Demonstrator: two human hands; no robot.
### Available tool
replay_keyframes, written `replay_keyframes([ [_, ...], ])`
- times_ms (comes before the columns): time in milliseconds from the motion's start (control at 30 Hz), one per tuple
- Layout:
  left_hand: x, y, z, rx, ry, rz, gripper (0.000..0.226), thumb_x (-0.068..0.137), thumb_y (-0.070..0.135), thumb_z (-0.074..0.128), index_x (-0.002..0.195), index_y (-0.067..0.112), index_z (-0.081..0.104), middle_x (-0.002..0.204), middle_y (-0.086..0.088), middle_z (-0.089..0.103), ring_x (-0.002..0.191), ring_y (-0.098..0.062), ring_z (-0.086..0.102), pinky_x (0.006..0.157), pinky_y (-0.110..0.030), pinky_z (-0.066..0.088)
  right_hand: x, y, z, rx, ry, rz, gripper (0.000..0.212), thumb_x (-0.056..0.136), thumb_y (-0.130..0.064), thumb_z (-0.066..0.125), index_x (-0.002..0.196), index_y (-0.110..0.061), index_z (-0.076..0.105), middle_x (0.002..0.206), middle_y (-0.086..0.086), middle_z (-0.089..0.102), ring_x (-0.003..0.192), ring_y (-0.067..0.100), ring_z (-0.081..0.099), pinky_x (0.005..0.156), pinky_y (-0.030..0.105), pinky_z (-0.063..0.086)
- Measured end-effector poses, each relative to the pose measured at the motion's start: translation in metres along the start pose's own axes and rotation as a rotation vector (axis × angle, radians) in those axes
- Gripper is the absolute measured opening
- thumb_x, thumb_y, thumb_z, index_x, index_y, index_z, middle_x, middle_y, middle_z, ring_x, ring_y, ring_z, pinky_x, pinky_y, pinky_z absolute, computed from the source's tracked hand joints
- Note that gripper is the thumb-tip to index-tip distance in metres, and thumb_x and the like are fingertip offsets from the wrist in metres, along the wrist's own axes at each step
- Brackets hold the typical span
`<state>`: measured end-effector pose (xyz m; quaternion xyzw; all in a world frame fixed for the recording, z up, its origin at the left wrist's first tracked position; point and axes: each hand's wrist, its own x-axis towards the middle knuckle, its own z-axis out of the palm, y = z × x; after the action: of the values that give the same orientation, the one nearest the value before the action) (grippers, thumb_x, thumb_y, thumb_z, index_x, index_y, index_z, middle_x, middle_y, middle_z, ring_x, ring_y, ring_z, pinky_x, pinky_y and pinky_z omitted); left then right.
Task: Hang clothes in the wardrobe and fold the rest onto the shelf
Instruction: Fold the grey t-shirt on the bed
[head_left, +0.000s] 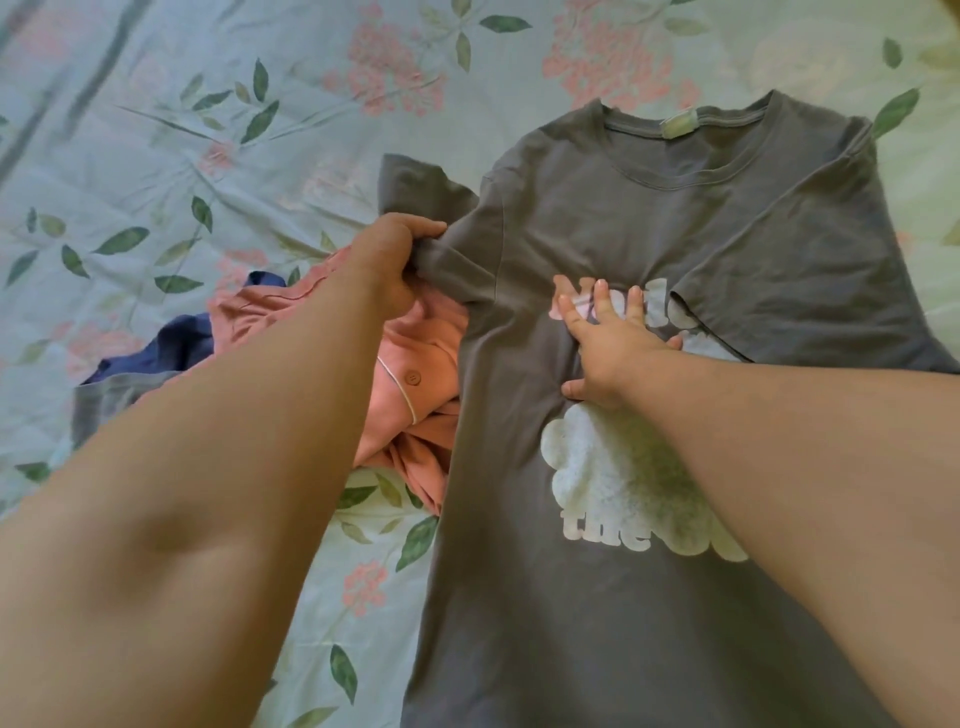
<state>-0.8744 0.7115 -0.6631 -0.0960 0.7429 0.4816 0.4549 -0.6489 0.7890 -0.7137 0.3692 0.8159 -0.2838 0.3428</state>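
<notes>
One grey T-shirt (649, 218) lies front up on the sheet (156, 130), collar away from the person and hem toward them, its white print (613, 467) facing upward. The shirt's side on the person's right is folded inward over the chest and covers part of the lettering. The right hand (608, 348) presses flat on the chest print, fingers straight and spread apart, thumb out to the side. The left hand (387, 265) grips a bunch of fabric where the other sleeve (410, 182) meets the body, fingers and thumb curled tightly round the cloth; that sleeve spreads beyond the fist onto the sheet. A label (678, 124) shows inside the collar. Just beside the shirt, under the left forearm, lies a crumpled pink garment (415, 395) with white piping and one button, touching the shirt's side. A blue garment (171, 348) lies partly beneath the pink one. The sheet is pale, printed with pink flowers and green leaves.
</notes>
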Motion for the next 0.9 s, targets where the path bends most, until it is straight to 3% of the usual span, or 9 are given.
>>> replay_keyframes([
  [67, 0.007, 0.005, -0.004, 0.297, 0.140, 0.172, 0.034, 0.086, 0.019, 0.075, 0.116, 0.008, 0.062, 0.099, -0.008, 0.070, 0.089, -0.022, 0.070, 0.074, -0.033, 0.062, 0.000, 0.000, 0.000, -0.001, -0.002, 0.003, 0.114, 0.089, -0.045, 0.073, 0.153, -0.048, -0.021, 0.162, -0.006, -0.034, 0.150, 0.032, -0.030, 0.107, 0.081, 0.014],
  [200, -0.001, 0.021, -0.008, 0.964, 0.325, 0.407, 0.047, 0.099, 0.048, 0.050, 0.112, 0.005, 0.063, 0.102, -0.015, 0.069, 0.091, -0.032, 0.068, 0.087, -0.043, 0.054, 0.004, 0.000, 0.001, -0.007, -0.002, 0.009, 0.115, 0.089, -0.045, 0.073, 0.153, -0.048, -0.022, 0.162, -0.005, -0.034, 0.149, 0.034, -0.030, 0.106, 0.082, 0.014],
  [333, -0.013, 0.040, -0.006, 0.894, 0.318, 0.482, 0.035, 0.098, 0.045, 0.045, 0.114, 0.015, 0.054, 0.092, -0.002, 0.056, 0.081, -0.017, 0.057, 0.070, -0.029, 0.046, 0.009, 0.001, 0.003, 0.008, -0.007, 0.002, 0.119, 0.087, -0.044, 0.075, 0.150, -0.051, -0.026, 0.162, -0.006, -0.035, 0.149, 0.035, -0.031, 0.104, 0.083, 0.015],
  [433, -0.027, 0.049, 0.001, 0.899, 0.186, 0.540, 0.034, 0.090, 0.028, 0.056, 0.120, 0.015, 0.049, 0.097, -0.004, 0.052, 0.084, -0.015, 0.053, 0.071, -0.029, 0.048, 0.009, 0.001, 0.003, 0.017, -0.009, 0.004, 0.120, 0.086, -0.045, 0.076, 0.150, -0.051, -0.025, 0.161, -0.006, -0.035, 0.148, 0.034, -0.032, 0.105, 0.083, 0.013],
  [500, -0.034, 0.055, 0.007, 0.922, 0.192, 0.601, 0.034, 0.085, 0.016, 0.060, 0.118, 0.014, 0.049, 0.102, -0.006, 0.055, 0.089, -0.019, 0.056, 0.075, -0.033, 0.054, 0.009, 0.001, 0.003, 0.018, -0.014, 0.003, 0.119, 0.086, -0.046, 0.076, 0.151, -0.050, -0.023, 0.161, -0.007, -0.036, 0.148, 0.034, -0.032, 0.105, 0.083, 0.012],
  [600, -0.042, 0.056, 0.016, 1.056, 0.249, 0.690, 0.029, 0.084, 0.007, 0.057, 0.112, 0.009, 0.050, 0.101, -0.009, 0.056, 0.092, -0.027, 0.056, 0.075, -0.041, 0.054, 0.010, 0.001, 0.002, 0.019, -0.017, 0.007, 0.120, 0.085, -0.047, 0.076, 0.152, -0.050, -0.023, 0.162, -0.007, -0.035, 0.149, 0.035, -0.031, 0.105, 0.083, 0.011],
  [700, -0.053, 0.056, 0.022, 1.189, 0.346, 0.750, 0.017, 0.094, 0.012, 0.055, 0.109, 0.011, 0.047, 0.098, -0.008, 0.055, 0.086, -0.027, 0.053, 0.065, -0.033, 0.044, 0.012, 0.001, 0.004, 0.015, -0.010, 0.005, 0.119, 0.085, -0.045, 0.076, 0.153, -0.050, -0.021, 0.162, -0.007, -0.033, 0.149, 0.034, -0.030, 0.105, 0.083, 0.010],
  [833, -0.085, 0.054, 0.052, 1.203, 0.527, 0.753, 0.026, 0.092, 0.011, 0.055, 0.118, 0.010, 0.052, 0.106, -0.011, 0.057, 0.095, -0.029, 0.056, 0.079, -0.042, 0.049, 0.012, 0.003, 0.004, 0.008, 0.012, -0.003, 0.119, 0.084, -0.047, 0.077, 0.152, -0.051, -0.021, 0.163, -0.007, -0.032, 0.150, 0.034, -0.029, 0.105, 0.083, 0.011],
  [900, -0.107, 0.042, 0.079, 1.115, 0.325, 0.861, 0.019, 0.091, 0.013, 0.058, 0.110, 0.016, 0.054, 0.099, -0.004, 0.059, 0.088, -0.022, 0.056, 0.074, -0.032, 0.045, 0.010, 0.004, 0.006, 0.008, 0.036, -0.024, 0.117, 0.084, -0.052, 0.075, 0.153, -0.050, -0.020, 0.164, -0.006, -0.030, 0.150, 0.035, -0.027, 0.106, 0.082, 0.012],
])
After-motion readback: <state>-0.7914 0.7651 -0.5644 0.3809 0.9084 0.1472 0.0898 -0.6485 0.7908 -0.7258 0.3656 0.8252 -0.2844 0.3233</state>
